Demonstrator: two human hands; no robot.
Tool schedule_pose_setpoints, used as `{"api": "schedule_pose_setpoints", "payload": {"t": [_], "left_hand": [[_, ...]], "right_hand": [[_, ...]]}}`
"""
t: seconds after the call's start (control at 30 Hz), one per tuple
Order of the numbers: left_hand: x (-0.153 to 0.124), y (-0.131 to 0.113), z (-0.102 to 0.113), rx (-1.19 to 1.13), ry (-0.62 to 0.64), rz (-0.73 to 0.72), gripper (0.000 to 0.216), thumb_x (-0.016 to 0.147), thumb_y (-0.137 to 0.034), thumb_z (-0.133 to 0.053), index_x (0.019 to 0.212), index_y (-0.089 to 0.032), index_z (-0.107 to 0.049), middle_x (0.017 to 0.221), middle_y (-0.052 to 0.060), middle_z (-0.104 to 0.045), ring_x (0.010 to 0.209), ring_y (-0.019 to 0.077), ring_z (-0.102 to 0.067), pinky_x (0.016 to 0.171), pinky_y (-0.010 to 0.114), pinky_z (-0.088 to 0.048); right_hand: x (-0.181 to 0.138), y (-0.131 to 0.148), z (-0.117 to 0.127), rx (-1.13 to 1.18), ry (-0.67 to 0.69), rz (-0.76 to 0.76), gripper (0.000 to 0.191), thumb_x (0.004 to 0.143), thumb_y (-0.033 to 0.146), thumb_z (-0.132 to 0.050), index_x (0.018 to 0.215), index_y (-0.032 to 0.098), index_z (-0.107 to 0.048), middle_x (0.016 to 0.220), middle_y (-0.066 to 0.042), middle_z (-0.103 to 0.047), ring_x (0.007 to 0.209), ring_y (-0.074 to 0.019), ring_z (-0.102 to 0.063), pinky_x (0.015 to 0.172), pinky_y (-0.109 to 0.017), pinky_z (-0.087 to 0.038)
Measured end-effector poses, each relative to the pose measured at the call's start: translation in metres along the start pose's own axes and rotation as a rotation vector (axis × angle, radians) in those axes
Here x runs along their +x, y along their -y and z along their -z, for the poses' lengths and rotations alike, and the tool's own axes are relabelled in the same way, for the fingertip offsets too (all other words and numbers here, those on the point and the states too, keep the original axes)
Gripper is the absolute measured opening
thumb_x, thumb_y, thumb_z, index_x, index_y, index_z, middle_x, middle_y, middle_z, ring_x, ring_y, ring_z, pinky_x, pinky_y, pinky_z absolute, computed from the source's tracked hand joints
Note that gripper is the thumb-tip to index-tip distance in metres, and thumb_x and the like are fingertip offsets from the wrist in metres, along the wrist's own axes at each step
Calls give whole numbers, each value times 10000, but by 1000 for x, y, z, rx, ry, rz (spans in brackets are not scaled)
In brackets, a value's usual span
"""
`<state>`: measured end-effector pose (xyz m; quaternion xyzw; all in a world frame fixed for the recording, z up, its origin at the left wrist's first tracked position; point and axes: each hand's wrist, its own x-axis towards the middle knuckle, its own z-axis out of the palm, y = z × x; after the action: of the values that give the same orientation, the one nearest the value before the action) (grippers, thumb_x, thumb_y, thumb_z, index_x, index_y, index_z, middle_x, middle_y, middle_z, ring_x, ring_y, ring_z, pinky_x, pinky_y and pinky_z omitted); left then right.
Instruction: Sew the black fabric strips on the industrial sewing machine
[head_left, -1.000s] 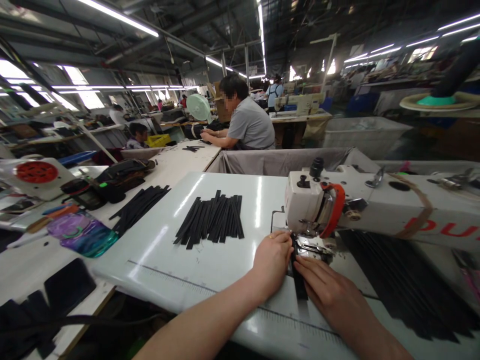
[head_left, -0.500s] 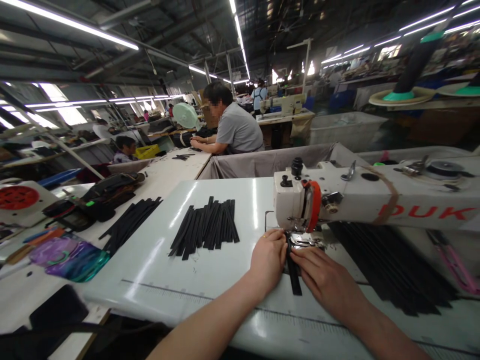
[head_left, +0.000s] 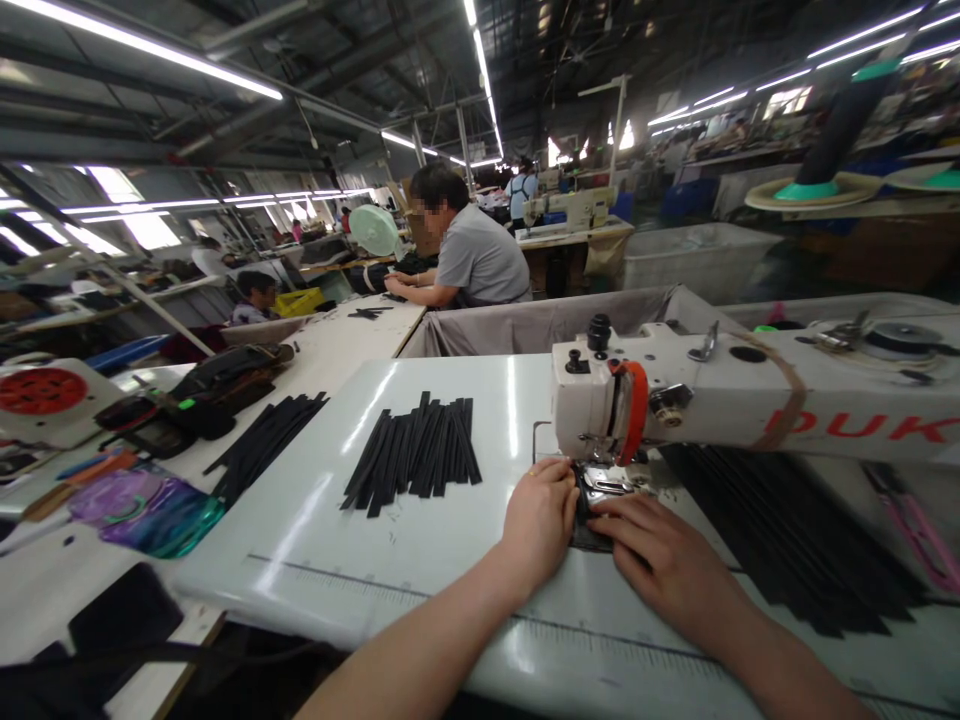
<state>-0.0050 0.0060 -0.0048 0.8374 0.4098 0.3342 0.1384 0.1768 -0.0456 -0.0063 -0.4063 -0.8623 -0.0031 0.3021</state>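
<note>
At the needle area of a white sewing machine (head_left: 675, 400), a short part of a black fabric strip (head_left: 582, 512) shows between my hands. My left hand (head_left: 541, 515) is curled beside the presser foot, its fingertips closed at the strip's left edge. Flat on the machine bed, my right hand (head_left: 660, 550) has its fingers stretched towards the metal guide (head_left: 609, 482) right of the strip. A pile of short black strips (head_left: 412, 450) lies left of my hands. Longer black strips (head_left: 795, 540) lie under the machine arm.
Another bundle of black strips (head_left: 270, 440) lies on the neighbouring table, near a purple and teal pouch (head_left: 142, 510). Pink-handled scissors (head_left: 919, 535) lie at the right. A co-worker in a grey shirt (head_left: 484, 250) sits at the table ahead, behind a cloth-lined bin (head_left: 540, 325).
The black strip has moved forward under the presser foot, so its near end no longer sticks out between my hands. My right hand has shifted slightly right; my left hand stays put.
</note>
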Motion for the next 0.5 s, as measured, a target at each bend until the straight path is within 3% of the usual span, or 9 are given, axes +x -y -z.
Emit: {"api": "schedule_pose_setpoints", "payload": {"t": [0.27, 0.5], "left_hand": [[-1, -1, 2, 16, 15, -25, 206, 901, -91, -476, 825, -149, -659, 1040, 102, -688, 1105, 232, -590, 1017, 387, -501], [-1, -3, 2, 32, 19, -45, 231, 919, -118, -467, 793, -153, -658, 1015, 94, -685, 1080, 231, -589, 1009, 383, -502]], "right_hand": [[8, -7, -5, -185, 47, -29, 360, 863, 94, -445, 1161, 175, -630, 984, -85, -637, 882, -250, -578, 768, -407, -526], [8, -7, -11, -241, 73, -64, 403, 831, 71, -472, 1199, 167, -604, 1005, -89, -622, 862, -261, -565, 761, -428, -528]]}}
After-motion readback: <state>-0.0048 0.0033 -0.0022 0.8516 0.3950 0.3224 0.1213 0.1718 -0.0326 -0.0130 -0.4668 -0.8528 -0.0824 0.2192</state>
